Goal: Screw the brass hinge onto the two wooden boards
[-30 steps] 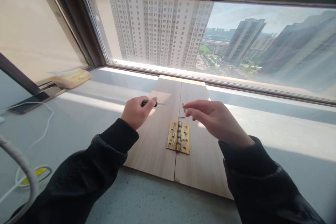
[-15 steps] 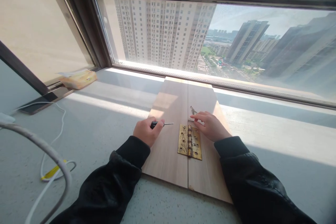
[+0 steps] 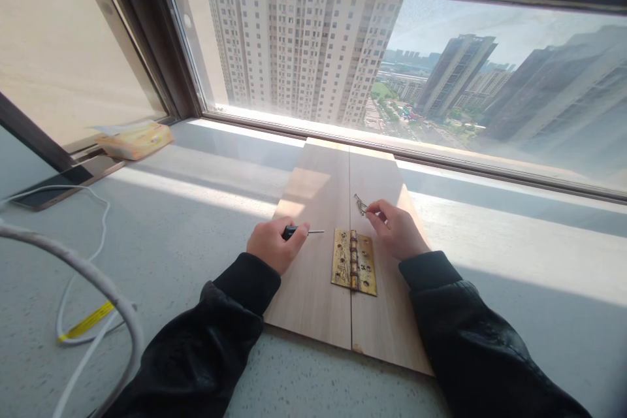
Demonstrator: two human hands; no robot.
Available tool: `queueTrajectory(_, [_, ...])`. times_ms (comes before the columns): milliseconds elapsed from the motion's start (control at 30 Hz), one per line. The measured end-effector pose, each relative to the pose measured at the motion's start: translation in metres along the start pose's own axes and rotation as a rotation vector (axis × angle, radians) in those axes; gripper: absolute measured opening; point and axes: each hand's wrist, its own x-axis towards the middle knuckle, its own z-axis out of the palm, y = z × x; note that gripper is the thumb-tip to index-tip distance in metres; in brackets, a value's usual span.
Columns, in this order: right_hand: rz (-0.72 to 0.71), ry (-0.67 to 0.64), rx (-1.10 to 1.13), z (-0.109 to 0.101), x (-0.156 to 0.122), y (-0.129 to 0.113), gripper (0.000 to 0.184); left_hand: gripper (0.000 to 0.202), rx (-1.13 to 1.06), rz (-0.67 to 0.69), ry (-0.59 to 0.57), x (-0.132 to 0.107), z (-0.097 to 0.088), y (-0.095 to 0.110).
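Two light wooden boards (image 3: 313,196) lie side by side on a grey sill, and a brass hinge (image 3: 354,262) sits across their seam. My left hand (image 3: 274,245) is closed round a small black-handled screwdriver (image 3: 301,231), its thin shaft pointing right toward the hinge. To the right of the seam, my right hand (image 3: 396,230) rests on the right board, its fingers pinched at a few small screws (image 3: 360,204) just beyond the hinge. Whether a screw is gripped I cannot make out.
The grey speckled sill (image 3: 196,222) runs under a wide window (image 3: 392,65). A yellow pack (image 3: 134,140) and a dark phone (image 3: 53,186) lie at the far left. White cables (image 3: 88,274) and a thick white hose loop at the near left.
My right hand came down from above the boards and shifted its pinched fingers to the screws. The left hand with the screwdriver dropped closer to the hinge. The view swayed slightly.
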Motion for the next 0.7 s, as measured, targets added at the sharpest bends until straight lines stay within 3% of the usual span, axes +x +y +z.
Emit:
queueTrajectory(133, [0.107, 0.119, 0.226, -0.006, -0.009, -0.011, 0.032, 0.045, -0.007, -0.001, -0.002, 0.0, 0.0, 0.0])
queueTrajectory(300, [0.202, 0.19, 0.4, -0.007, -0.025, -0.017, 0.029, 0.046, -0.012, 0.005, 0.007, 0.0, 0.001, -0.001])
queueTrajectory(467, [0.258, 0.209, 0.375, -0.002, -0.031, -0.012, 0.026, 0.045, -0.006, 0.002, 0.007, 0.0, 0.001, 0.0])
queueTrajectory(700, [0.206, 0.224, 0.288, 0.003, -0.033, -0.011, 0.022, 0.045, -0.013, -0.006, -0.018, 0.0, 0.0, 0.0])
